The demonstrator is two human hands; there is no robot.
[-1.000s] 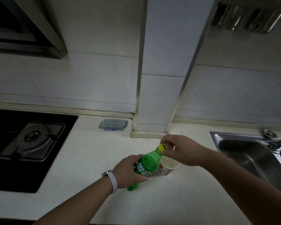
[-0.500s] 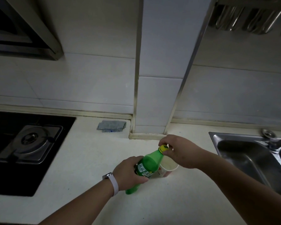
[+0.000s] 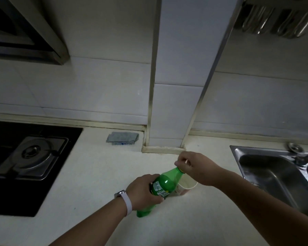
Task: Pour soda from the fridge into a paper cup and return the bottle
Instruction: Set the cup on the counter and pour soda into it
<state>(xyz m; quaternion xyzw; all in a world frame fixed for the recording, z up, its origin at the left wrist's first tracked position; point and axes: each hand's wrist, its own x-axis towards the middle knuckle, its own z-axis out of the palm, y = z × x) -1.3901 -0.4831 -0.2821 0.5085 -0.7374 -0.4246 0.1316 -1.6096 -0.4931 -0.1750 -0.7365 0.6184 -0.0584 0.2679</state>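
Grips bottle [image 3: 165,181] at label w/ L hand [image 3: 142,190]; pinches cap [image 3: 181,170], mostly hidden, w/ R hand [image 3: 197,167]. Prob. smooth, squashy plastic: better to hold mid-body, no hard squeeze.

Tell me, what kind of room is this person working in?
Most likely a home kitchen: a gas hob is set into the white countertop, a stainless steel sink sits at the right, and metal utensils hang above it.

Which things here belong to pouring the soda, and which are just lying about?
Job: green soda bottle, paper cup, left hand gripping the bottle, right hand at its neck.
Lying about: grey cloth, gas stove, sink, hanging utensils.
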